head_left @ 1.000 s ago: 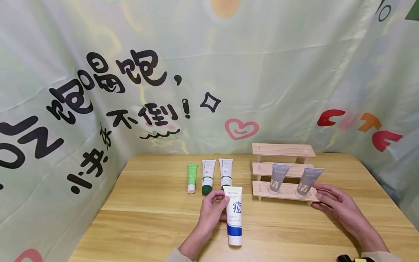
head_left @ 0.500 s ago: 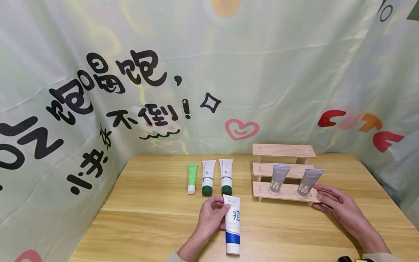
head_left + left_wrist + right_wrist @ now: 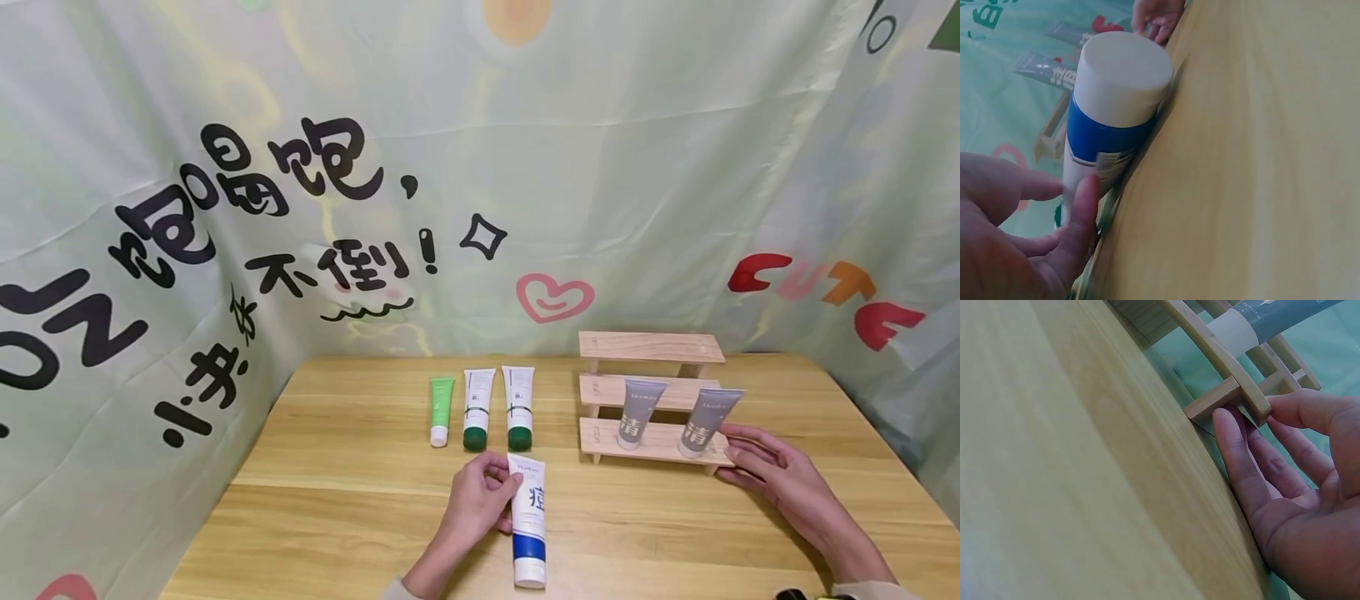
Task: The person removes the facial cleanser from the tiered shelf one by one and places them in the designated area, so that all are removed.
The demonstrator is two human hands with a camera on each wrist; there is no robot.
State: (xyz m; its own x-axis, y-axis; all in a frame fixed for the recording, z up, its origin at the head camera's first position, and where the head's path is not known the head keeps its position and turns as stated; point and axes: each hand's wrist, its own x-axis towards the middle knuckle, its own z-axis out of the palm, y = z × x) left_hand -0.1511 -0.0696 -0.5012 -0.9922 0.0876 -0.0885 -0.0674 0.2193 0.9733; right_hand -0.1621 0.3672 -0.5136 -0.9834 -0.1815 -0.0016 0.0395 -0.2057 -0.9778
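My left hand (image 3: pixel 476 498) pinches a white and blue squeeze tube (image 3: pixel 529 521) by its upper left side, thumb in front. Its white cap (image 3: pixel 1124 75) points toward me; whether the cap touches the table cannot be told. At the right, my right hand (image 3: pixel 776 483) holds the right end of the lowest step of a three-tier wooden stand (image 3: pixel 600 433). Thumb and fingers lie above and below that step's edge in the right wrist view. Two grey tubes stand on the lowest step, one left (image 3: pixel 640 412) and one right (image 3: pixel 708 423) beside my right fingers.
Behind my left hand, a small green tube (image 3: pixel 441 410) and two white tubes with dark green caps, one left (image 3: pixel 477 408) and one right (image 3: pixel 519 407), are in a row on the wooden table (image 3: pixel 337 483). A printed cloth (image 3: pixel 645 167) hangs behind. Black objects (image 3: pixel 792 594) show at the bottom right.
My left hand has drawn the white and blue tube toward me and slightly left, away from the white tubes. My right hand stays at the stand.
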